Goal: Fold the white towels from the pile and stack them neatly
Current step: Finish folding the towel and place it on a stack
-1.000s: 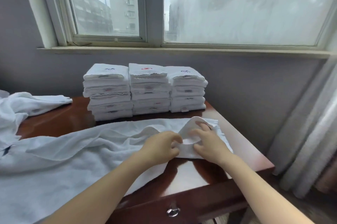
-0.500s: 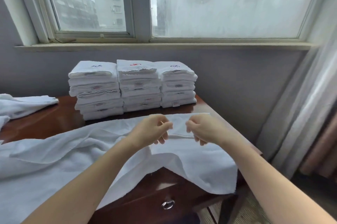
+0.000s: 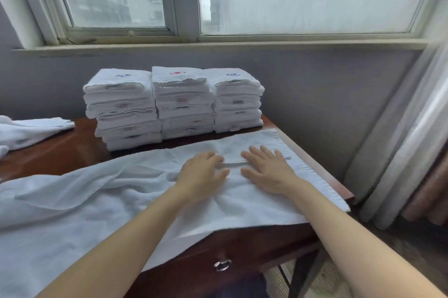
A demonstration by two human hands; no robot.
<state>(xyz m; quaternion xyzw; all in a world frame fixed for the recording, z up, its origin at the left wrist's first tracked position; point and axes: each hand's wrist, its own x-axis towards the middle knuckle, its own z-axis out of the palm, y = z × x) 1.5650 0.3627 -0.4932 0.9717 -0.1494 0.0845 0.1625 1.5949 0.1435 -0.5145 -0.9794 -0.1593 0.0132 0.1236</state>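
A long white towel [image 3: 97,200] lies spread across the brown wooden table [image 3: 60,149], its right end flat near the table's right edge. My left hand [image 3: 203,174] rests palm down on that end, fingers nearly straight. My right hand [image 3: 269,171] lies flat beside it, fingers spread. A small ridge of cloth runs between the two hands. Three stacks of folded white towels [image 3: 174,103] stand side by side at the back of the table, under the window sill.
Loose white towels in a pile [image 3: 26,130] lie at the table's left edge. A drawer with a metal pull [image 3: 221,265] faces me below the towel. Grey curtains [image 3: 400,152] hang at the right, and the wall is close behind the stacks.
Both hands held the towel's right end up in pinched fingers; now the end lies flat on the table and both hands rest on it with fingers straightened.
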